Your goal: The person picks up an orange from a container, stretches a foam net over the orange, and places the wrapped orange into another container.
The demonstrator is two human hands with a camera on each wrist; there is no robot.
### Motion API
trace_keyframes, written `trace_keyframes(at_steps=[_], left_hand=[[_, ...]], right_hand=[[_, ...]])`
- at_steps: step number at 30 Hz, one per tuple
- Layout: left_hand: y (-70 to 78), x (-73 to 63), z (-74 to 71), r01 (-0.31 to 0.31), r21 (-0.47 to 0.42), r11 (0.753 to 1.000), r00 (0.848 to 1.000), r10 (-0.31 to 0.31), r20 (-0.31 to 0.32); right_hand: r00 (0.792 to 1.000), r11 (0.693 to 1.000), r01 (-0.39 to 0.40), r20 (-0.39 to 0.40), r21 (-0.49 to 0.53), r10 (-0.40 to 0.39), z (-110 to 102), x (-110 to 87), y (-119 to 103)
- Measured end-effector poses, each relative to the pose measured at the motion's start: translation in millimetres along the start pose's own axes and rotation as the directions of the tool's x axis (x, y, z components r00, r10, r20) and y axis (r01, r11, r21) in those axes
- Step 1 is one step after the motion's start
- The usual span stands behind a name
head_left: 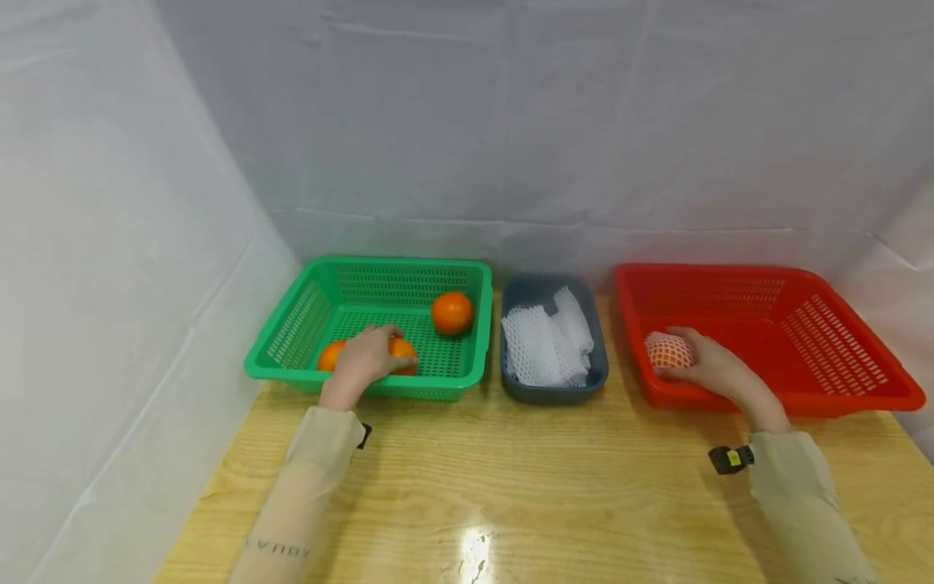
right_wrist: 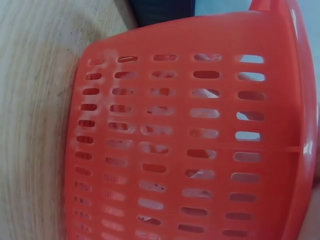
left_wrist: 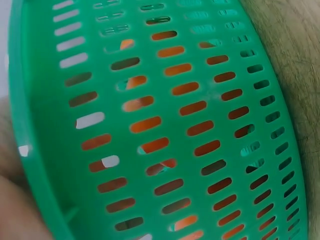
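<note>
My left hand (head_left: 367, 354) reaches over the near rim of the green basket (head_left: 477, 357), its thumb and fingers around an orange (head_left: 404, 357). Another orange (head_left: 331, 355) lies just left of that hand, and a third orange (head_left: 452, 313) sits at the basket's right side. Over in the red basket (head_left: 868, 397), my right hand (head_left: 711, 367) grips a fruit in a white foam net (head_left: 667, 350) near the left wall. Both wrist views are mostly filled by slotted basket walls, green wall (left_wrist: 100, 165) and red wall (right_wrist: 175, 140), which largely hide the hands.
Between the two baskets stands a dark blue bin (head_left: 554, 395) holding several white foam nets (head_left: 543, 345). All three containers are on a wooden table (head_left: 511, 478) against a white sheet (head_left: 452, 122) at the back. Another sheet hangs along the left side.
</note>
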State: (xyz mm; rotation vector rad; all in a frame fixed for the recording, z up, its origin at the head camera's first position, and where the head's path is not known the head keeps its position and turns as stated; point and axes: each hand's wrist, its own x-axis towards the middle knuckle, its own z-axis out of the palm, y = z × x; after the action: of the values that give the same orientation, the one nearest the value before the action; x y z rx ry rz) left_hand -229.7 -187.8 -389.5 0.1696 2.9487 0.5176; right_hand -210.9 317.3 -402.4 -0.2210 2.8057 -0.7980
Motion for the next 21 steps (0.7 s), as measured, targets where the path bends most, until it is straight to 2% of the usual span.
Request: trace_keyframes(at_steps=[7, 11, 16, 21], left_hand=[[-4.3, 6.0, 1.8, 0.008, -0.034, 0.999, 0.997, -0.005, 0.073], [-5.9, 8.2, 2.9, 0.008, -0.029, 1.0, 0.997, -0.006, 0.078], [-6.0, 9.1, 3.3, 0.018, -0.03, 0.999, 0.999, -0.017, 0.042], [-4.7, 6.3, 4.9, 0.039, -0.117, 0.992, 0.998, -0.045, -0.051]], right_hand=[[0.999, 1.0, -0.007, -0.031, -0.004, 0.007, 0.5, -1.9, -2.0], [0.998, 1.0, 0.0, -0.066, -0.013, -0.001, 0.7, -0.8, -1.3], [0.988, 1.0, 0.02, -0.15, -0.018, -0.023, 1.8, -0.9, -1.4], [0.96, 0.999, 0.039, -0.276, 0.001, -0.037, 4.9, -6.7, -2.2]])
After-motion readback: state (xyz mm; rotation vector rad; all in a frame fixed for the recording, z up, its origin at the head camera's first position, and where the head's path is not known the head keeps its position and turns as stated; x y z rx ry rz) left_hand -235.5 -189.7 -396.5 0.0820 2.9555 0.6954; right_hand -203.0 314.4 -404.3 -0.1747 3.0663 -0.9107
